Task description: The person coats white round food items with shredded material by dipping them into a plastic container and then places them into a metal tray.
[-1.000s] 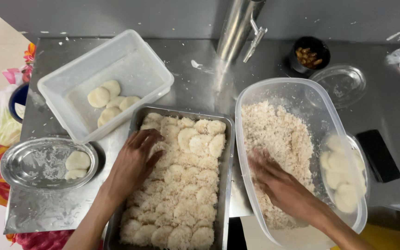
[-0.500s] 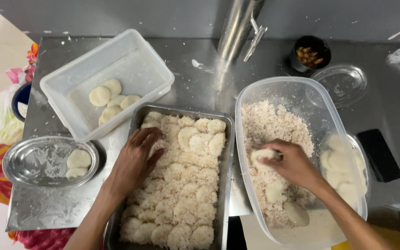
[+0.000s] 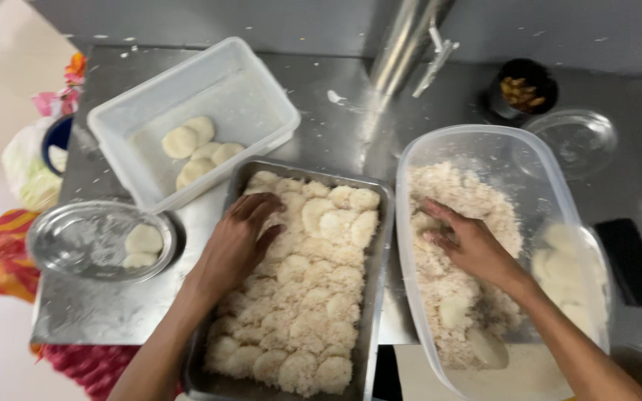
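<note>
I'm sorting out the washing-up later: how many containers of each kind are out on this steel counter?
Clear plastic tubs: 2, one holding plain patties and one holding crumbs.
Metal trays: 1, full of coated patties.
Round metal plates: 1.
Small dark bowls: 1.
Round glass lids or dishes: 1.
Total: 6.

A kitchen: a steel desk (image 3: pixel 336 126) carries a metal tray (image 3: pixel 380 245) of crumbed patties (image 3: pixel 313 297) and a crumb tub (image 3: pixel 484 148).

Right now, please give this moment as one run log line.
left hand: flat on coated patties in metal tray | right hand: in crumbs, clear tub | plain patties: white bin
</note>
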